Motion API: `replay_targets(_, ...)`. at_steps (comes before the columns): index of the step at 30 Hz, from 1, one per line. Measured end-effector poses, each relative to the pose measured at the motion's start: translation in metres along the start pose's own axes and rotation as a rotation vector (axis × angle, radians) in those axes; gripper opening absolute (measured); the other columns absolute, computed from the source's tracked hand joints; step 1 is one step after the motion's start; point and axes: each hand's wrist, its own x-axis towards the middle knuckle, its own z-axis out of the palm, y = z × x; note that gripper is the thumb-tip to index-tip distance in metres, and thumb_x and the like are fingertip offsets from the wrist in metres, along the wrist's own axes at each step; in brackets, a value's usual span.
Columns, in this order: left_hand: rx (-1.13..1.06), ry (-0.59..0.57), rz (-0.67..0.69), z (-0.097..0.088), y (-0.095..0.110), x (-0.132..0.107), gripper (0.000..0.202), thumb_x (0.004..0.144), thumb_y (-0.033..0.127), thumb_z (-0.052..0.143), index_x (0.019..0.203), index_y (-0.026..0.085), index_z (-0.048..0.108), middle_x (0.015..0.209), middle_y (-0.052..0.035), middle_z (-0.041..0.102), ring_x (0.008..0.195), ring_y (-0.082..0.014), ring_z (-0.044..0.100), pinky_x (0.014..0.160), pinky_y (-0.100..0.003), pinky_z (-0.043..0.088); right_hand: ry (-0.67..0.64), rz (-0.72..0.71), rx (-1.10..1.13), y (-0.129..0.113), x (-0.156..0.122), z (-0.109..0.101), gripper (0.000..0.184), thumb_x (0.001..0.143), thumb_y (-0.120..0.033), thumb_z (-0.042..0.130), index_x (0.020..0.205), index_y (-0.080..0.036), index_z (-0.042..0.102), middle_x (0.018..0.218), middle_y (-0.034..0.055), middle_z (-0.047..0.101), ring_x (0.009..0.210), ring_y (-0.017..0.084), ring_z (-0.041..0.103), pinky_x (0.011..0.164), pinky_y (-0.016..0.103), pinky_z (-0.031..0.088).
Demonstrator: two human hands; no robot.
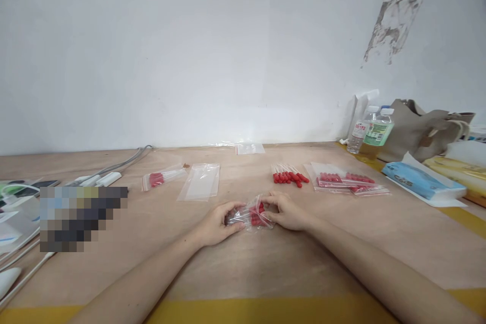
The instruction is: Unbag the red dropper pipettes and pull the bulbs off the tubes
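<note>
Between my hands, low over the table, is a clear plastic bag [247, 218] with several red-tipped white sticks [257, 213] in it, which look like swabs. My left hand [221, 224] grips the bag's left end, around the pale stems. At the red-tipped end, my right hand [284, 211] pinches the plastic with thumb and fingers. Just beyond my right hand lies a loose pile of red-tipped sticks [289, 176]. Flat clear bags [200, 182] without sticks lie beyond my left hand.
Filled bags [343, 179] are stacked at the right, and another filled bag [161, 177] lies at the left. Two bottles [375, 129], a grey bag [417, 129] and a blue tissue pack [421, 179] stand far right. Cables [114, 164] and chargers occupy the left side.
</note>
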Motion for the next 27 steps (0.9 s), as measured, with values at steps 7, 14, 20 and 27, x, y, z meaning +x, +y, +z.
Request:
replay_targets(7,-0.032,0.011,-0.024,-0.001,-0.001,0.000,0.040,0.075,0.032,0.057,0.113,0.020,0.051,0.094,-0.0018,0.060,0.075,-0.0141,0.053,0.067,-0.025,0.043,-0.003,0.048,0.330,0.006,0.001,0.011,0.020,0.072,-0.023,0.059,0.090,-0.017,0.055,0.083,0.0015,0.060,0.071,0.011,0.053,0.063,0.023,0.041)
replay_targets(14,-0.009,0.000,-0.025,-0.002,-0.004,0.001,0.037,0.075,0.034,0.056,0.109,0.019,0.055,0.090,-0.0023,0.061,0.072,-0.0135,0.053,0.062,-0.024,0.042,-0.029,0.193,0.591,0.006,0.003,0.009,0.029,0.069,-0.035,0.063,0.088,-0.015,0.055,0.073,0.0004,0.058,0.063,0.010,0.052,0.058,0.023,0.042)
replay_targets(20,0.093,0.048,0.002,-0.007,-0.008,-0.002,0.034,0.075,0.035,0.055,0.105,0.019,0.057,0.087,-0.0034,0.060,0.070,-0.0132,0.052,0.061,-0.023,0.042,0.018,0.339,0.783,0.017,0.000,-0.012,0.035,0.062,-0.036,0.069,0.086,-0.016,0.053,0.078,0.0015,0.062,0.071,0.012,0.059,0.066,0.026,0.046)
replay_targets(27,0.125,0.025,-0.007,-0.019,-0.014,-0.003,0.037,0.073,0.039,0.056,0.105,0.019,0.056,0.086,-0.0034,0.056,0.069,-0.0133,0.051,0.058,-0.023,0.042,0.210,0.465,0.893,0.033,-0.003,-0.051,0.034,0.060,-0.033,0.071,0.085,-0.016,0.057,0.083,0.0045,0.065,0.074,0.015,0.063,0.065,0.027,0.050)
